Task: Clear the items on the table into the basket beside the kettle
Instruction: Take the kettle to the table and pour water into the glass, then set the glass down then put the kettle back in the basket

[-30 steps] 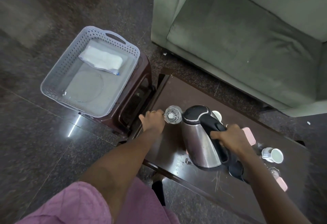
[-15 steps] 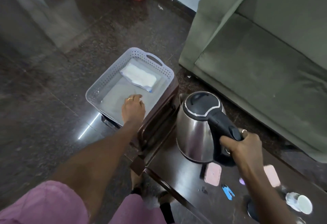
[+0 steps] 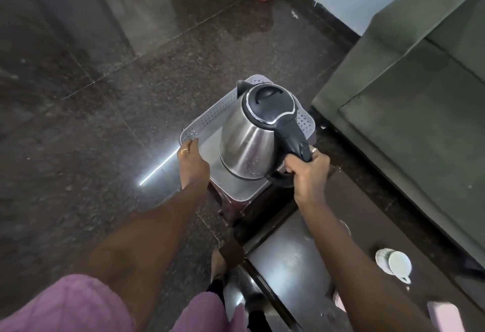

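Right hand (image 3: 308,171) grips the black handle of the stainless-steel kettle (image 3: 249,142), which hangs tilted over the pale grey perforated plastic basket (image 3: 210,116), between the hands. Left hand (image 3: 193,165) on basket's near corner; finger curl unclear. Risk: heavy kettle landing off-centre tips basket, or one-handed grip slips

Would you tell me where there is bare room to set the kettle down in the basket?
The basket floor is bare between the left hand at the near-left rim and the kettle, and along the near edge. The far half is hidden beneath the kettle, which the right hand holds.
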`<action>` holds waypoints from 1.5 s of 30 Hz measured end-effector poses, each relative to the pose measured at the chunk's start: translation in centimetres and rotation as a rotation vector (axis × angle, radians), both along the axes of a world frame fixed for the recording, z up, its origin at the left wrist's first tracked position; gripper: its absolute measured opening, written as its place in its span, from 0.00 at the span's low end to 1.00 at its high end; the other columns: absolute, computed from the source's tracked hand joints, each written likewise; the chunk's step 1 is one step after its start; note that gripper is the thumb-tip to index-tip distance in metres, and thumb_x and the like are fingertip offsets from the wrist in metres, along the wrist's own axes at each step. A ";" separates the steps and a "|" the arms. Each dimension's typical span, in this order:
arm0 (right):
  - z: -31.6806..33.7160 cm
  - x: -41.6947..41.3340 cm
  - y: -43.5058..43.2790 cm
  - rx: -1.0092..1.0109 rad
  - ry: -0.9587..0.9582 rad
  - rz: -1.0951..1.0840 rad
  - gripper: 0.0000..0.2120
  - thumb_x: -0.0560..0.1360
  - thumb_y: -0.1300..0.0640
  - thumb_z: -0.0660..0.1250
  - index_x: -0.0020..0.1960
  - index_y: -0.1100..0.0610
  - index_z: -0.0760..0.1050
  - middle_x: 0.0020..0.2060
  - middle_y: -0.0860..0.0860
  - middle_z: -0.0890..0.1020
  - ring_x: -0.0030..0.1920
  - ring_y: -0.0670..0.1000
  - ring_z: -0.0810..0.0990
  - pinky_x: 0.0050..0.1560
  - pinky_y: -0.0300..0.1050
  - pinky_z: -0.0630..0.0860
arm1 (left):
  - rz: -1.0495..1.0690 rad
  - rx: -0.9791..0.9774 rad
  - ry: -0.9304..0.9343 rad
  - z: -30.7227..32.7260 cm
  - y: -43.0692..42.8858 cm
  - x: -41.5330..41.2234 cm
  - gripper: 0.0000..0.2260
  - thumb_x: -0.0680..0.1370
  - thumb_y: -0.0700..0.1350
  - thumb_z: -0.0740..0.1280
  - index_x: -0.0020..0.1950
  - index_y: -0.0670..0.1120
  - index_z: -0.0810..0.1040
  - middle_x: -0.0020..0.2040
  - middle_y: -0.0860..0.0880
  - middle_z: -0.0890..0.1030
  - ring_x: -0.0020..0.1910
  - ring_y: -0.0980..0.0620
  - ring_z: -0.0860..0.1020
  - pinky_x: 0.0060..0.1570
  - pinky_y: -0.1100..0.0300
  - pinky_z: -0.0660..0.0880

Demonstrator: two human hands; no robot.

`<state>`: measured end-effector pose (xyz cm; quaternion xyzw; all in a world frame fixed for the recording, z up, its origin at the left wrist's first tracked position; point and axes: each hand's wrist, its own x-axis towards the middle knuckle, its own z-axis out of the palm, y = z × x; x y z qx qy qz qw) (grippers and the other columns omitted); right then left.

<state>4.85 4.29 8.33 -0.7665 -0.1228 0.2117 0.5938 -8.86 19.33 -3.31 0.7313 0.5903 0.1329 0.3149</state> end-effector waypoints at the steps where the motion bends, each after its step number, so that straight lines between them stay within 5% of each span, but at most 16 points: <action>1: -1.1 -0.3 1.1 0.004 0.025 0.000 0.09 0.52 0.57 0.66 0.21 0.55 0.65 0.24 0.51 0.63 0.28 0.50 0.61 0.27 0.41 0.58 | 0.011 -0.016 -0.013 -0.3 0.3 -0.2 0.29 0.70 0.26 0.54 0.70 0.43 0.67 0.70 0.43 0.66 0.67 0.43 0.64 0.65 0.51 0.66; 5: -4.6 -1.6 3.6 -0.003 0.063 -0.034 0.07 0.52 0.54 0.66 0.21 0.53 0.68 0.18 0.42 0.63 0.24 0.45 0.62 0.24 0.36 0.62 | -0.018 -0.045 -0.066 -1.4 0.5 -0.9 0.28 0.72 0.27 0.60 0.70 0.43 0.66 0.71 0.41 0.64 0.69 0.44 0.62 0.66 0.55 0.63; 9: -7.3 -2.2 5.4 -0.015 0.121 -0.063 0.06 0.53 0.56 0.67 0.21 0.51 0.70 0.17 0.41 0.65 0.26 0.49 0.64 0.27 0.52 0.76 | -0.046 -0.029 -0.080 -2.3 0.7 -1.1 0.25 0.74 0.29 0.61 0.70 0.42 0.67 0.70 0.40 0.65 0.69 0.43 0.63 0.69 0.53 0.63; 15: -8.4 -2.7 6.7 -0.001 0.123 -0.081 0.09 0.53 0.59 0.67 0.20 0.50 0.68 0.16 0.41 0.63 0.21 0.41 0.61 0.23 0.34 0.63 | -0.035 -0.004 -0.084 -3.2 0.2 -0.8 0.22 0.76 0.30 0.59 0.69 0.42 0.69 0.70 0.40 0.65 0.69 0.45 0.62 0.68 0.58 0.60; 19: -9.2 -3.4 6.2 -0.064 0.068 -0.044 0.14 0.55 0.59 0.68 0.23 0.50 0.62 0.21 0.45 0.62 0.29 0.50 0.62 0.28 0.47 0.65 | -0.053 0.109 -0.080 -3.1 -0.3 -0.6 0.23 0.72 0.25 0.59 0.65 0.39 0.73 0.65 0.37 0.71 0.64 0.41 0.67 0.64 0.56 0.64; 26: -8.7 -3.3 4.8 -0.164 -0.032 0.183 0.13 0.60 0.53 0.69 0.28 0.49 0.64 0.23 0.44 0.65 0.26 0.44 0.64 0.30 0.41 0.64 | 0.104 0.156 -0.203 -2.0 -4.6 0.3 0.20 0.69 0.25 0.57 0.59 0.34 0.74 0.59 0.33 0.74 0.60 0.35 0.71 0.62 0.46 0.67; 28: -8.6 -3.2 3.4 -0.116 -0.013 0.263 0.10 0.63 0.51 0.72 0.37 0.51 0.71 0.30 0.44 0.73 0.31 0.40 0.72 0.35 0.35 0.69 | 0.059 0.122 -0.242 -2.0 -7.0 0.8 0.16 0.67 0.24 0.56 0.53 0.32 0.72 0.57 0.31 0.73 0.58 0.33 0.70 0.59 0.43 0.68; 31: -9.5 -2.1 -0.8 -0.068 0.080 0.138 0.18 0.64 0.50 0.76 0.51 0.50 0.75 0.47 0.49 0.80 0.49 0.41 0.78 0.52 0.31 0.72 | -0.280 0.072 -0.278 -2.1 -11.1 1.5 0.08 0.69 0.29 0.56 0.41 0.37 0.71 0.49 0.32 0.74 0.50 0.34 0.72 0.51 0.42 0.72; 33: -10.7 -1.4 -4.0 -0.179 0.039 -0.016 0.19 0.66 0.51 0.76 0.54 0.50 0.75 0.52 0.52 0.79 0.56 0.49 0.77 0.60 0.40 0.71 | -0.503 0.070 -0.301 -2.0 -13.3 1.9 0.06 0.70 0.33 0.56 0.39 0.40 0.70 0.45 0.33 0.76 0.47 0.36 0.73 0.50 0.45 0.72; 36: -13.2 0.8 -9.6 -0.688 -0.103 -0.128 0.27 0.67 0.55 0.74 0.63 0.55 0.71 0.62 0.58 0.72 0.64 0.59 0.69 0.65 0.47 0.64 | -0.722 0.078 -0.365 -2.1 -16.8 3.5 0.09 0.68 0.32 0.55 0.44 0.44 0.67 0.44 0.35 0.78 0.48 0.46 0.68 0.51 0.54 0.66; 39: -14.8 2.6 -13.9 -1.155 -0.019 -0.090 0.44 0.64 0.48 0.77 0.72 0.41 0.56 0.73 0.58 0.56 0.71 0.63 0.57 0.67 0.61 0.61 | -0.862 0.013 -0.326 -2.4 -19.3 5.0 0.13 0.68 0.34 0.52 0.48 0.43 0.70 0.48 0.36 0.78 0.51 0.46 0.72 0.55 0.52 0.70; 42: -15.9 3.6 -16.6 -1.212 0.122 0.012 0.50 0.61 0.45 0.78 0.71 0.32 0.48 0.75 0.53 0.46 0.74 0.65 0.47 0.65 0.71 0.58 | -0.968 -0.039 -0.248 -3.0 -21.2 6.2 0.17 0.71 0.36 0.51 0.52 0.36 0.76 0.52 0.37 0.78 0.52 0.38 0.77 0.57 0.46 0.74; 45: -17.2 4.4 -18.8 -1.145 0.199 0.093 0.47 0.63 0.51 0.78 0.71 0.34 0.52 0.74 0.54 0.49 0.73 0.64 0.51 0.64 0.69 0.63 | -1.034 -0.087 -0.190 -3.7 -22.8 7.6 0.19 0.73 0.38 0.51 0.58 0.35 0.75 0.57 0.37 0.76 0.58 0.38 0.74 0.63 0.47 0.70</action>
